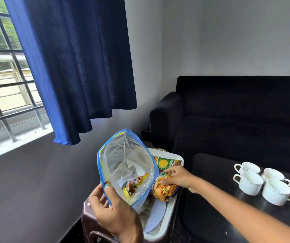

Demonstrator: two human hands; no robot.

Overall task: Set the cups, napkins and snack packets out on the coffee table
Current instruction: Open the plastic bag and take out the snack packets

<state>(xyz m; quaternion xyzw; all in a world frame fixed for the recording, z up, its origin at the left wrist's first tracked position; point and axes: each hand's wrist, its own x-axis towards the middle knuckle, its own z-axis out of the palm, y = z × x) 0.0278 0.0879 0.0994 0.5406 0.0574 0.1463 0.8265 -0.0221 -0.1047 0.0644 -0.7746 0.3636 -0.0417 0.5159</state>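
My left hand [113, 213] holds up a clear zip bag [126, 167] with a blue and yellow seal, open at the top; one small snack packet [135, 185] lies inside it. My right hand [177, 178] grips an orange-and-purple snack packet [164, 189] over the white tray [167, 223]. A green snack packet [167, 162] lies at the tray's far end. White paper, perhaps napkins [155, 214], lies in the tray under the bag. Several white cups [263, 183] with handles stand together on the dark coffee table [214, 172] at the right.
The tray rests on a dark brown plastic stool [90, 223] by the wall. A black sofa [237, 109] stands behind the coffee table. A blue curtain [74, 67] hangs over a barred window [4, 81] at the left.
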